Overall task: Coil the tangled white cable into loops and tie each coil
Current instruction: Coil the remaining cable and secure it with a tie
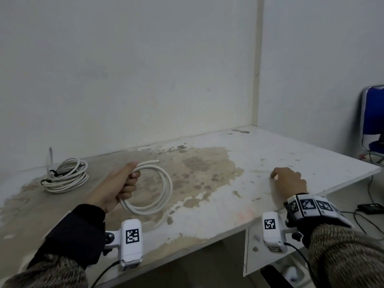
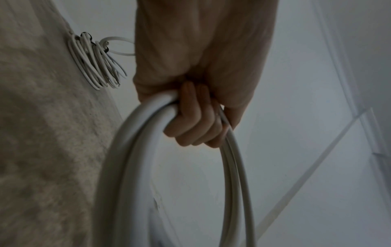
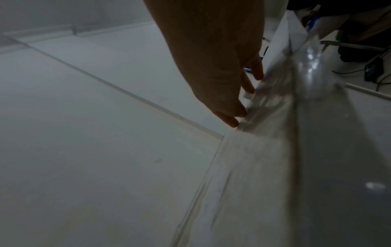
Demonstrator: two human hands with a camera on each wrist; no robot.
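Observation:
My left hand [image 1: 126, 179] grips a thick white cable wound into a few loops [image 1: 164, 194], held just above the worn table [image 1: 239, 194]; the cable's cut end [image 1: 154, 161] sticks out past my thumb. In the left wrist view my fingers [image 2: 194, 120] curl round the loops [image 2: 131, 158]. A thinner white coil [image 1: 66, 177], bound with black ties, lies at the table's back left, also seen as a coil [image 2: 95, 63] from the left wrist. My right hand [image 1: 288, 179] rests with relaxed fingertips [image 3: 232, 122] touching the tabletop on the right and holds nothing.
Walls close the table at the back and form a corner [image 1: 255, 125]. The table's right edge [image 1: 353, 183] drops to a floor with black wires and a small black box [image 1: 369, 207]. A blue chair [image 1: 374, 125] stands at the far right.

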